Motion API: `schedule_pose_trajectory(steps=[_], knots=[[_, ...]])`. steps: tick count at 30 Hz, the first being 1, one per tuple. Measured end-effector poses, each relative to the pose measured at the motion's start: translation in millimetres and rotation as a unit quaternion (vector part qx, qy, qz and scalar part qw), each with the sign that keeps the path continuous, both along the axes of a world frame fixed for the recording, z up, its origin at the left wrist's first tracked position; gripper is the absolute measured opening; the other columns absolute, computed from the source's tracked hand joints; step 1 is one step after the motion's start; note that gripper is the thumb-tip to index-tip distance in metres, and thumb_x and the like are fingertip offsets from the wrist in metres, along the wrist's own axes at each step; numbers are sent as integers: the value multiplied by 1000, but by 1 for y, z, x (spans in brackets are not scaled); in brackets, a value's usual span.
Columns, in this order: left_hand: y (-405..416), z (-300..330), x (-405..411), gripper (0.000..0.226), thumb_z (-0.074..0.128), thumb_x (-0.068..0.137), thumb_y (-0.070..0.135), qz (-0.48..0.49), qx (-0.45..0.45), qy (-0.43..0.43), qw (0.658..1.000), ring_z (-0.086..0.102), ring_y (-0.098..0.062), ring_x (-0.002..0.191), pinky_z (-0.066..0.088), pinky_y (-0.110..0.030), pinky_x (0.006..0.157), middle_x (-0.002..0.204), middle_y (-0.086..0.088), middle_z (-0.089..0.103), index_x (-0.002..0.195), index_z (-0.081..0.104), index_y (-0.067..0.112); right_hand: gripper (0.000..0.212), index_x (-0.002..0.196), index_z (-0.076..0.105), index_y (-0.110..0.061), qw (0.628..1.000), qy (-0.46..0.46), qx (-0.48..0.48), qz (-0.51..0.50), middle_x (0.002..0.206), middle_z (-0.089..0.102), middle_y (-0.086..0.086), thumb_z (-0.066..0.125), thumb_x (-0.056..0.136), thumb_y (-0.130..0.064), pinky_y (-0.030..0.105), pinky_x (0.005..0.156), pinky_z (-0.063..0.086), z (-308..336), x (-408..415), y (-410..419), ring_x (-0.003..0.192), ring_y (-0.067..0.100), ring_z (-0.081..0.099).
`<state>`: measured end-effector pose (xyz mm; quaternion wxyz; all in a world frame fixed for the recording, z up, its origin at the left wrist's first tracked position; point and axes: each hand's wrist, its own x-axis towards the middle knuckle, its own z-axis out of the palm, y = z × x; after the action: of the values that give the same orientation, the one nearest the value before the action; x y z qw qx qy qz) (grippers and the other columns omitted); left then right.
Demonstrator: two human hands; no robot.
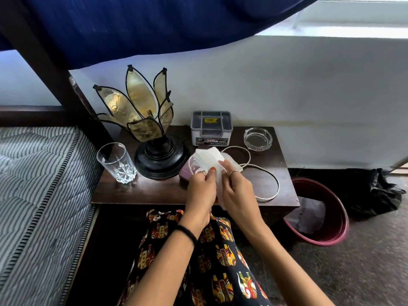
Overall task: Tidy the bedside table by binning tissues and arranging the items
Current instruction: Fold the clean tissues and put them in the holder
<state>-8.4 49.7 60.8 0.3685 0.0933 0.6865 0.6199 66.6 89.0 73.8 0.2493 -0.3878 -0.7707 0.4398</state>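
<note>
A bundle of white tissues [212, 164] is held above the middle of the dark wooden bedside table [141, 191], pinched between both hands. The left hand [202, 191] is closed on the tissues' left edge, thumb on top, and the right hand [237, 191] is closed on the right edge, with the lower end of the paper hanging down between the palms. Rings are worn on a finger of each hand, and a black band is seen on the left wrist.

Just behind the tissues, partly covered by them, a purple object [187, 171] lies on the table; what it is cannot be made out from this angle. A petal-shaped lamp [143, 120] on a round black base is placed at the back left, with an empty glass [117, 162] standing just beside it near the mattress [39, 173]. A grey plastic box [211, 128] is set against the wall, and a clear glass ashtray [257, 138] is to its right. A white cable [265, 173] is looped over the right part of the table. On the floor to the right, a red bin [331, 217] holding a grey bag is seen close to the table's corner.
</note>
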Motion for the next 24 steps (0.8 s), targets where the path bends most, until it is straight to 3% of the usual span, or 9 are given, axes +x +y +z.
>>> schedule_pose_trajectory(steps=[2, 4, 6, 9, 11, 14, 17, 21, 24], knots=[[0, 2, 1, 31, 47, 97, 30, -4, -1, -1, 1000, 67, -20, 87, 53, -40, 78, 88, -6, 73, 79, 67, 14, 35, 132, 53, -15, 1000, 1, 2, 21, 138, 55, 3, 42, 99, -20, 34, 110, 35, -4, -1, -5, 131, 10, 46], [0, 7, 1, 35, 44, 97, 37, 6, -2, -4, 1000, 68, -19, 92, 54, -34, 83, 94, -4, 73, 89, 69, 14, 39, 135, 49, -18, 998, 23, -41, 38, 136, 57, -2, 42, 99, -31, 25, 109, 37, -6, 0, -8, 127, 4, 48], [-1, 13, 0, 47, 39, 94, 51, 5, -10, -22, 1000, 69, -19, 93, 55, -38, 85, 100, -5, 73, 101, 68, 15, 40, 133, 49, -20, 992, 54, -96, 55, 124, 64, -6, 46, 97, -35, 21, 99, 44, -7, 1, -10, 117, 1, 56], [-5, 25, -1, 58, 31, 92, 63, -54, -18, -22, 998, 71, -16, 85, 58, -37, 74, 92, -1, 75, 84, 73, 23, 23, 116, 58, -15, 969, 145, -198, 32, 96, 70, -1, 45, 96, -13, 27, 76, 52, -6, 4, -6, 90, 8, 66], [-8, 30, -4, 44, 39, 95, 53, -73, -28, 72, 994, 69, -17, 91, 57, -38, 80, 100, -1, 73, 91, 71, 23, 26, 107, 60, -15, 931, 203, -303, -10, 90, 68, 6, 42, 95, -2, 31, 68, 51, -3, 9, 0, 78, 15, 64], [-10, 33, -21, 36, 54, 93, 34, -57, -57, 285, 955, 61, -15, 111, 48, -33, 94, 122, 0, 64, 126, 57, 23, 22, 108, 62, -12, 863, 254, -435, -25, 97, 72, 10, 47, 93, -6, 34, 68, 56, 0, 20, 9, 81, 21, 69], [-6, 36, -40, 51, 57, 91, 35, -75, -12, 237, 969, 59, -16, 111, 48, -44, 98, 120, 5, 59, 139, 43, 30, 25, 112, 62, -9, 829, 277, -486, 14, 99, 73, 10, 54, 89, -8, 34, 65, 58, 3, 31, 13, 84, 23, 71], [3, 32, -52, 41, 56, 91, 43, -128, -2, 161, 979, 58, -14, 111, 51, -35, 90, 120, 7, 61, 130, 51, 32, 20, 100, 72, -15, 814, 264, -515, 51, 101, 73, 11, 63, 83, -15, 35, 68, 57, 4, 37, 12, 87, 25, 71], [5, 28, -51, 20, 56, 91, 42, -161, -12, 149, 975, 62, -11, 87, 48, -24, 67, 91, 8, 68, 98, 67, 27, 11, 88, 75, -22, 834, 221, -504, 43, 92, 74, 7, 65, 83, -23, 33, 60, 56, 4, 37, 12, 79, 23, 72]])
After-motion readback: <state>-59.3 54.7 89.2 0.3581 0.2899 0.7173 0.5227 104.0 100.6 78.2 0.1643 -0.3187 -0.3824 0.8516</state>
